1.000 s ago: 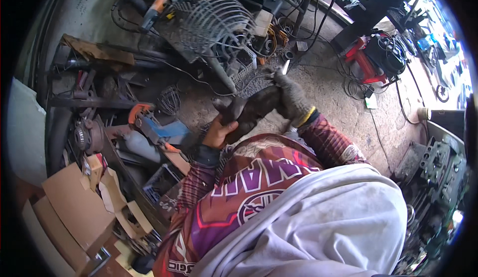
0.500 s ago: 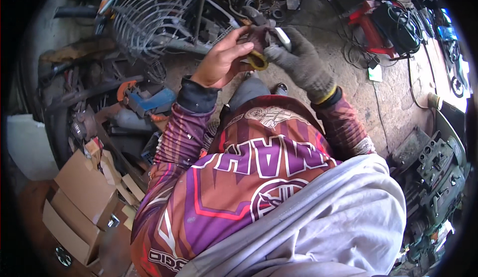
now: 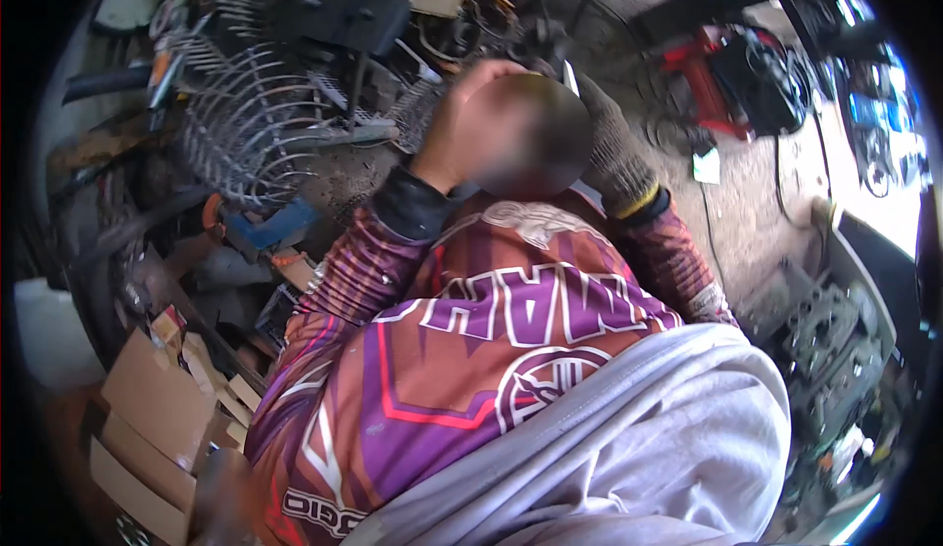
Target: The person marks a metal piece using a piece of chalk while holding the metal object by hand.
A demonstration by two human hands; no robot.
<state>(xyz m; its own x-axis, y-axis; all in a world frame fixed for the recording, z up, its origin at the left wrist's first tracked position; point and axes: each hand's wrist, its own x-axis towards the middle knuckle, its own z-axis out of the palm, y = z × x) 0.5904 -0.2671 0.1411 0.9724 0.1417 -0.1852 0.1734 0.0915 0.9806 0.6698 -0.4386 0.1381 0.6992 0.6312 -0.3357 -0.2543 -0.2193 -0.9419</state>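
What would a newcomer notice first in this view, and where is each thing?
Probably the large maroon-and-purple patterned shirt in the centre, with pale grey cloth covering its lower right. Just above are the bare left hand and the right hand in a grey-brown knitted glove, with blur hiding what lies between them. Then the eye may go to the curved grey metal wire frame at upper left.

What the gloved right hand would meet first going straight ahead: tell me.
Past the slim pale piece beside it, the right hand would probably meet the jumble of dark parts; depth is unclear.
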